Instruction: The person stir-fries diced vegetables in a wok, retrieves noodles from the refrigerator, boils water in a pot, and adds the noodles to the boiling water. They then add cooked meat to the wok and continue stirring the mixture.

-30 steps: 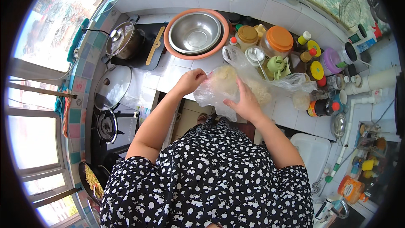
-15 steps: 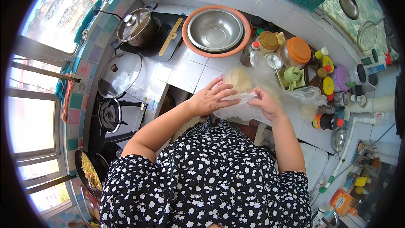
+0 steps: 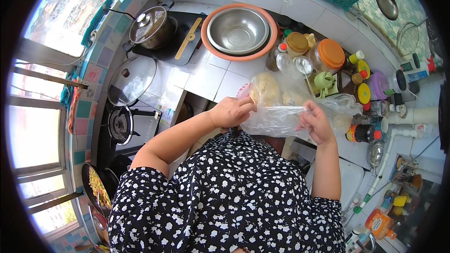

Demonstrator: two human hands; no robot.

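A clear plastic bag (image 3: 274,122) is stretched between my two hands over the front edge of the counter. My left hand (image 3: 234,111) is closed on the left end of its rim, and my right hand (image 3: 318,124) pinches the right end. Just behind the rim sits a pale yellow, rounded lump (image 3: 266,88), seen through the plastic; I cannot make out exactly what it is. More pale pieces show beside it under the film. A bit of pink shows at the bag's left, close to my left fingers.
An orange basin (image 3: 205,30) with a steel bowl (image 3: 239,29) in it stands behind. Jars and bottles, including an orange-lidded jar (image 3: 331,52), crowd the right. At left are a lidded pot (image 3: 157,33), a glass lid (image 3: 133,79), a gas burner (image 3: 121,125) and a pan of food (image 3: 97,188).
My hands have moved apart, the right one to the right, pulling the bag's rim straight. My left fingers, spread before, are now curled. The lump shows more plainly.
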